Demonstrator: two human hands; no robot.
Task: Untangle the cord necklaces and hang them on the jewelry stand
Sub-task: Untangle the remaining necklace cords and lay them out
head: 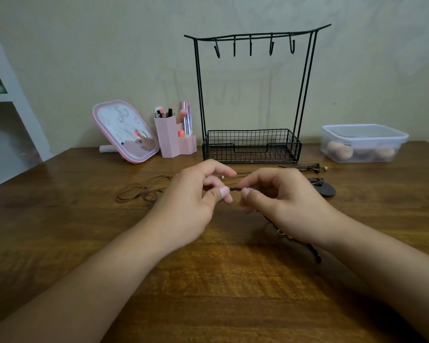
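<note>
A: What step is going on?

B: Untangling, I'd say. The left hand (196, 194) and right hand (278, 196) are meeting just above the wooden table (208, 280), each one pinching the same dark cord (234, 188) between thumb and fingertip, other fingers curling loosely. Neither hand is opening out.

A: Where's the rest of it lying?

B: That cord is running down under the right hand, with small metal rings (281, 234) and a dark beaded tail (316, 253) lying on the table by the wrist. A brown cord (136, 193) is sitting in loose loops just left of the left hand. A dark round pendant (326, 190) and some small charm pieces (312, 167) are lying to the right. Can't tell how many necklaces are snarled together.

A: Next move?

B: My guess: picking the knot loose with small fingertip pulls, then lifting a freed loop to a hook. Nothing is hanging yet.

A: And behind?

B: The black wire jewelry stand (252, 95) is standing just beyond the hands, five hooks (250, 47) bare, basket base looking empty. Left of it, a pink brush holder (174, 138) and a pink-framed mirror (124, 131) leaning back. Far right, a clear lidded box (364, 142) holding rounded peach things. Plain pale wall (84, 45) behind, white shelving (8, 95) at far left.
</note>
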